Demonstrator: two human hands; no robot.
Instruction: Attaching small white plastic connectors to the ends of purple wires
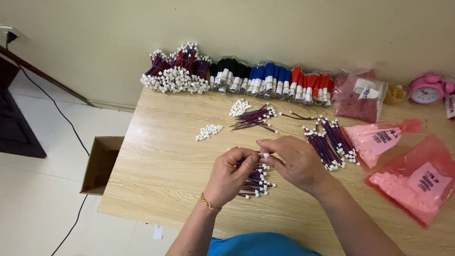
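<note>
My left hand (pixel 231 175) grips a bunch of short red-and-blue wires with white plug ends (pixel 256 182), held just above the wooden table (pixel 161 161). My right hand (pixel 296 161) meets it from the right and pinches a small white connector (pixel 266 155) at the top of the bunch. A gold bracelet is on my left wrist. Two small heaps of loose white connectors (pixel 208 131) (pixel 240 107) lie further back. A loose pile of the same wires (pixel 256 117) lies behind my hands, and two laid-out bundles (pixel 332 140) lie to the right.
Tied bundles of wires in red-blue, black, blue and red (pixel 237 76) line the wall edge. Red plastic bags of small parts (pixel 410 180) (pixel 360 97) and a pink alarm clock (pixel 426 90) sit at the right. An open cardboard box (pixel 99 163) stands on the floor left of the table.
</note>
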